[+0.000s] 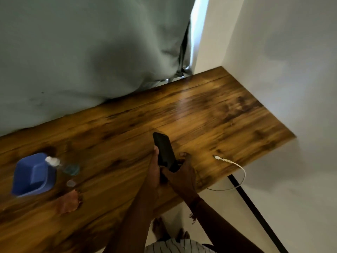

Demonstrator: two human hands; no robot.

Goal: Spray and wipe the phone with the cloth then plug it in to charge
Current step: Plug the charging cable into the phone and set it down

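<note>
A black phone (pixel 164 150) is held upright just above the wooden table (pixel 209 114), near its front edge. My left hand (pixel 155 172) grips its left side. My right hand (pixel 182 172) holds its lower right end. A white charging cable (pixel 229 162) lies on the table to the right of the phone, its plug end pointing left, and loops off the table's edge. At the left, a clear spray bottle (pixel 62 166) with a white nozzle lies on its side. A reddish-brown cloth (pixel 68 201) sits crumpled in front of it.
A blue plastic tub (pixel 31 176) stands at the table's left end beside the bottle. A small round cap (pixel 71 183) lies near the cloth. A grey curtain (pixel 82 52) hangs behind the table, a white wall (pixel 282 61) bounds the right side. A black table leg (pixel 255 212) slants down.
</note>
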